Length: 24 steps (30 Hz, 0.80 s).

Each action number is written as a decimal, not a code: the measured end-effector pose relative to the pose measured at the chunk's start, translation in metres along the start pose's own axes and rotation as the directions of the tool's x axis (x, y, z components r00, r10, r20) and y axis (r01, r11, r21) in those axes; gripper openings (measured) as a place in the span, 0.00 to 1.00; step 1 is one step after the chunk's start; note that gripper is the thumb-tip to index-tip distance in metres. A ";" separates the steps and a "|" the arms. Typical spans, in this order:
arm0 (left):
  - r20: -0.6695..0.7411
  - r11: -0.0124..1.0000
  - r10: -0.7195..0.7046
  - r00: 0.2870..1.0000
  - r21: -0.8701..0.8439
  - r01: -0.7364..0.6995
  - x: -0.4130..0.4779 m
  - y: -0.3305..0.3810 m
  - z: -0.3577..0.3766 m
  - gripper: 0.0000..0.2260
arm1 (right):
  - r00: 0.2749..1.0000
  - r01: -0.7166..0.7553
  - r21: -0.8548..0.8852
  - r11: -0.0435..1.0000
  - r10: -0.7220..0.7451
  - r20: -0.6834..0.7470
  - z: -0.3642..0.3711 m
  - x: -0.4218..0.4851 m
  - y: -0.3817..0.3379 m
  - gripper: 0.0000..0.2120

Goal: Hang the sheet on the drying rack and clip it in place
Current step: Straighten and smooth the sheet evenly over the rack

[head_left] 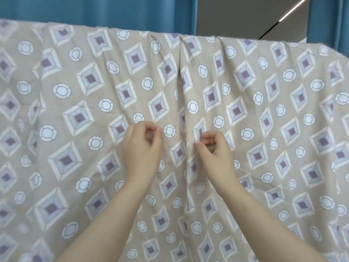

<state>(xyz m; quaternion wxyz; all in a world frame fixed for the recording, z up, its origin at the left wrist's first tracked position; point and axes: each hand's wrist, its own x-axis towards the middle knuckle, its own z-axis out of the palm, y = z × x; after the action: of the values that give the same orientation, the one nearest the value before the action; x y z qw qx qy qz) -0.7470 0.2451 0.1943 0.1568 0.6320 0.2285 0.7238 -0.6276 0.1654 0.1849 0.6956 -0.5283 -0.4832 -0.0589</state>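
Note:
The sheet (79,118) is beige with diamond and circle prints. It hangs over the top of a drying rack that it hides completely, and it fills almost the whole view. A long vertical fold (186,110) runs down its middle. My left hand (142,148) is just left of that fold, fingers curled toward the thumb; whether it pinches cloth is unclear. My right hand (213,150) is just right of the fold, fingers closed on a small tuck of the sheet. No clip is visible.
Blue curtains (94,10) hang behind the sheet's top edge, with another curtain strip (328,17) at the far right. A grey ceiling with a light strip (291,11) shows between them.

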 end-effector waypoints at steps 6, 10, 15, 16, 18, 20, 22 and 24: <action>0.014 0.867 0.456 0.890 0.219 -0.448 0.061 0.037 0.021 0.09 | 0.988 0.154 -0.131 0.979 -0.154 0.010 -0.007 0.039 -0.032 0.08; 0.145 0.787 0.498 0.855 0.338 -0.516 0.124 0.076 0.036 0.16 | 0.948 0.297 -0.308 0.904 -0.319 -0.022 -0.024 0.076 -0.064 0.05; 0.344 0.722 0.317 0.884 0.517 -0.460 0.176 0.103 0.053 0.17 | 0.862 0.394 -0.588 0.707 -0.506 -0.032 -0.034 0.120 -0.102 0.09; 0.384 0.683 0.282 0.879 0.563 -0.465 0.181 0.105 0.054 0.17 | 0.844 0.395 -0.651 0.648 -0.537 -0.023 -0.036 0.129 -0.108 0.10; 0.414 0.611 0.268 0.870 0.625 -0.486 0.184 0.107 0.055 0.18 | 0.840 0.372 -0.728 0.576 -0.542 0.001 -0.038 0.147 -0.117 0.13; 0.385 0.582 0.316 0.867 0.643 -0.498 0.183 0.104 0.055 0.20 | 0.879 0.325 -0.774 0.543 -0.475 0.036 -0.041 0.165 -0.121 0.15; 0.344 0.573 0.367 0.864 0.649 -0.501 0.182 0.099 0.054 0.21 | 0.911 0.293 -0.805 0.516 -0.407 0.071 -0.043 0.178 -0.119 0.17; 0.318 0.560 0.393 0.863 0.661 -0.499 0.185 0.095 0.053 0.21 | 0.911 0.293 -0.829 0.475 -0.401 0.092 -0.045 0.185 -0.114 0.19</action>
<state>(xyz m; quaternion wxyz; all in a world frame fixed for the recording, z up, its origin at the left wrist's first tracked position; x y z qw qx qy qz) -0.7167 0.2672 0.4052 -0.2794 0.7249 0.3165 0.5444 -0.5702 0.1595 0.3994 0.3634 -0.6787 -0.4535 -0.4490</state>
